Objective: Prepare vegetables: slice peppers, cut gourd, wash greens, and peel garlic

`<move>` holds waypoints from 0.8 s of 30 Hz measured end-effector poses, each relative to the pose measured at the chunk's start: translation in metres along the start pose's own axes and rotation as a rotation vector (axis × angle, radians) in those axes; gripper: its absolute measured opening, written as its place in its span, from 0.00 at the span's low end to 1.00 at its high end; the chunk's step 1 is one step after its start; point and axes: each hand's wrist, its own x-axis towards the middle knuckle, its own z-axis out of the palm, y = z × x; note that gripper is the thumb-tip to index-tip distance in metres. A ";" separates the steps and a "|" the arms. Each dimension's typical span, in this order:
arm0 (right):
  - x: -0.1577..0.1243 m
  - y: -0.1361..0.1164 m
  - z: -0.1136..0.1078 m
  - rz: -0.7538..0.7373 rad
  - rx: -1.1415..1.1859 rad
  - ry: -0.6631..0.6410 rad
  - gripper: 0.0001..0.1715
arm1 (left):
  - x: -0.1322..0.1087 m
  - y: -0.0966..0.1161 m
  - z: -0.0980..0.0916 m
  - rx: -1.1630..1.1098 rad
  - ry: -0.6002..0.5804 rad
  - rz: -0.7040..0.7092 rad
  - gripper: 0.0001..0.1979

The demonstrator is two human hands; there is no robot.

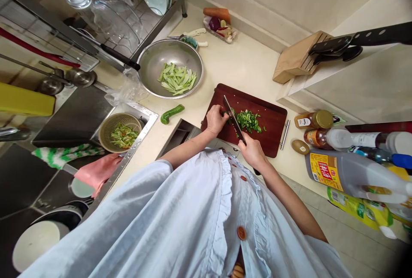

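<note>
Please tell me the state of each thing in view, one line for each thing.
left hand, curled over a pepper piece beside the blade
right hand, gripping the chef's knife
chef's knife, blade down on the cutting board
chopped green pepper, piled on the board
green pepper, lying on the counter
steel bowl, holding sliced green vegetable
woven basket, holding shredded vegetables

The left hand (214,120) pins green pepper (247,121) on a cutting board (273,117); the right hand (253,152) grips a knife (234,124).
</note>
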 end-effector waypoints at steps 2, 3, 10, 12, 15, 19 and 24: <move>-0.011 0.002 -0.004 0.003 -0.012 -0.035 0.25 | -0.002 0.000 0.002 0.009 0.006 -0.012 0.06; -0.014 0.003 -0.004 0.008 -0.015 -0.052 0.25 | -0.003 0.000 0.003 0.011 0.006 -0.013 0.06; 0.033 -0.009 0.015 -0.006 -0.037 -0.025 0.23 | -0.002 -0.002 0.001 0.012 -0.022 -0.018 0.06; 0.043 -0.011 0.016 -0.031 -0.008 0.002 0.22 | -0.003 -0.002 0.000 0.008 -0.026 -0.009 0.06; 0.032 -0.004 0.007 -0.020 0.023 0.014 0.24 | -0.004 -0.003 0.000 -0.004 -0.009 -0.003 0.07; 0.005 0.006 -0.005 -0.002 0.059 -0.077 0.25 | -0.004 -0.005 0.002 -0.035 -0.009 -0.021 0.08; 0.034 -0.008 0.011 -0.008 0.059 -0.057 0.21 | -0.003 -0.007 0.002 -0.035 -0.019 -0.003 0.10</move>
